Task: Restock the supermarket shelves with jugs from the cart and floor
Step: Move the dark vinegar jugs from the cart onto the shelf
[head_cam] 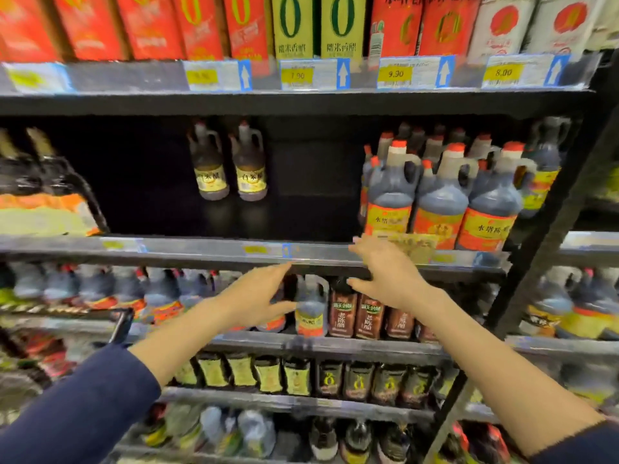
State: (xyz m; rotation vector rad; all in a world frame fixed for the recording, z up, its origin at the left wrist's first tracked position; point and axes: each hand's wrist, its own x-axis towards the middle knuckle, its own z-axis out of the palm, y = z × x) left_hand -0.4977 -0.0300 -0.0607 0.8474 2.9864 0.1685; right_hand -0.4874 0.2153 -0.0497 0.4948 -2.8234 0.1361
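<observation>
Head view, blurred by motion. Shelving unit fills the frame. Its middle shelf runs level with the fingertips of both hands and shows a wide dark gap above and to the left of them. Red-capped jugs stand packed together, just above and right of the right hand. Two small jugs stand far back in the gap, above the left hand and well apart from it. Lone jug stands on the shelf below, between the two hands and just beside the left thumb; cannot tell if they touch. Brown bottles sit below the right hand.

Left hand: fingers spread, holding nothing. Right hand: fingers spread, holding nothing, fingertips at the shelf's front rail near a yellow tag. Hands apart. No jug is carried; cart and floor stock cannot be made out.

Judgement: gap not yet filled.

Risks:
1. Left hand sweeping right could tip the lone jug, which stands at the shelf front.
2. Right hand could knock the yellow tag off the rail.
3. New jugs pushed in hard could topple the two small jugs at the back.
4. Full jugs are probably heavy, so a loose hold on the handle could drop one.
</observation>
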